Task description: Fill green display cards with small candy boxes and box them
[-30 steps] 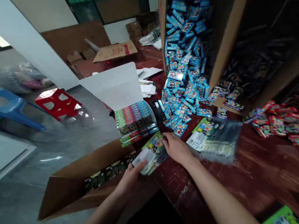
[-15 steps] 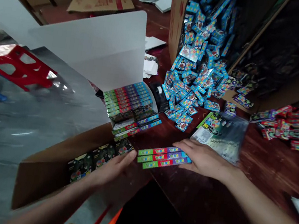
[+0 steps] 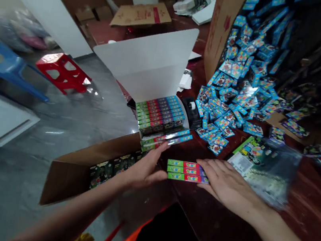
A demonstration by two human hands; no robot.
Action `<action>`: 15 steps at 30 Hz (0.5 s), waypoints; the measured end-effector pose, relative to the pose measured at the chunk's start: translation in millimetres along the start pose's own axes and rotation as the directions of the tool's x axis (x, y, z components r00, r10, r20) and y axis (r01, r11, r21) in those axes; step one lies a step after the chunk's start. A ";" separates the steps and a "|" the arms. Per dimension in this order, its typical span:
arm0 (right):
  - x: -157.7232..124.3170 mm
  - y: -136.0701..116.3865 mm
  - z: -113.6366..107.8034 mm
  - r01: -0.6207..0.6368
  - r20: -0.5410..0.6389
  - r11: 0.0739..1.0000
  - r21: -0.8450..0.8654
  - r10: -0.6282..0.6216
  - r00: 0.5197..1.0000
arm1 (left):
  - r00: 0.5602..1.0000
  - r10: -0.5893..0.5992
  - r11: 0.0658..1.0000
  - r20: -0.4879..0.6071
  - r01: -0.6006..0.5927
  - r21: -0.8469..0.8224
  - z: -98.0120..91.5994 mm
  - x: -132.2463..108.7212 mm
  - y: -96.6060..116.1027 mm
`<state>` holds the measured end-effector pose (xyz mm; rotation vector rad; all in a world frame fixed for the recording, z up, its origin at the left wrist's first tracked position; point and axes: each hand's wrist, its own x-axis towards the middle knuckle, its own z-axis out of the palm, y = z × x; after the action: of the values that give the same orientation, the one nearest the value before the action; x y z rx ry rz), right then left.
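A small stack of long flat colourful packs (image 3: 184, 170) lies on the dark red table (image 3: 251, 239) near its edge. My left hand (image 3: 147, 167) presses flat against the stack's left end, fingers stretched out. My right hand (image 3: 225, 184) lies flat against its right end, fingers extended too. Just behind the stack stands an open white display box (image 3: 155, 75) with rows of the same packs (image 3: 161, 114) inside, and a few loose packs (image 3: 166, 139) lean at its front.
A brown carton (image 3: 81, 169) holding dark packs stands below the table edge at my left. A tipped carton (image 3: 222, 29) spills several blue packets (image 3: 230, 98). A tape dispenser (image 3: 192, 111), plastic bagged cards (image 3: 264, 168), a red stool (image 3: 62, 71) and a blue chair (image 3: 2, 68) are also in view.
A second ago my hands held a flat green card pack at the table edge. The stack of long packs since appeared between them, and my left hand has closed in on its left end.
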<state>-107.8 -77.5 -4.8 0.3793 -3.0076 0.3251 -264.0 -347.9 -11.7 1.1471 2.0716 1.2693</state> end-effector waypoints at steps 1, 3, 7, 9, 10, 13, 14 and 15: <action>1.2 2.9 -2.4 0.010 -0.016 1.000 0.012 -0.009 1.000 | 0.999 0.001 1.000 -0.039 -0.001 0.002 -12.4 4.4 1.3; 6.0 5.3 -10.3 0.039 -0.041 0.999 0.019 -0.038 0.998 | 0.994 -0.002 1.000 -0.111 -0.001 -0.030 -30.9 14.5 1.1; 30.7 1.2 -23.2 0.144 -0.096 0.989 -0.033 -0.146 0.985 | 0.985 -0.089 0.973 -0.145 0.055 -0.225 -46.0 32.7 -4.2; 50.5 0.7 -19.5 0.200 -0.175 0.976 -0.087 -0.212 0.961 | 0.972 -0.191 0.910 -0.136 0.123 -0.395 -49.9 37.9 -4.0; 61.3 1.7 -14.5 0.224 -0.228 0.968 -0.110 -0.243 0.943 | 0.960 -0.250 0.857 -0.124 0.160 -0.490 -52.4 39.6 -2.8; 91.1 8.9 8.9 0.284 -0.363 0.951 -0.121 -0.309 0.879 | 0.913 -0.401 0.677 -0.076 0.240 -0.696 -62.2 43.2 3.6; 98.6 11.6 17.6 0.298 -0.379 0.949 -0.107 -0.316 0.870 | 0.902 -0.426 0.641 -0.068 0.248 -0.726 -65.2 44.0 5.5; 104.1 14.1 25.6 0.307 -0.378 0.947 -0.094 -0.319 0.869 | 0.897 -0.436 0.624 -0.068 0.247 -0.741 -67.5 44.4 6.7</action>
<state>-213.6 -94.3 -20.2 0.6983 -2.5068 0.2844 -334.4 -343.3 28.2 0.2171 1.5436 1.8318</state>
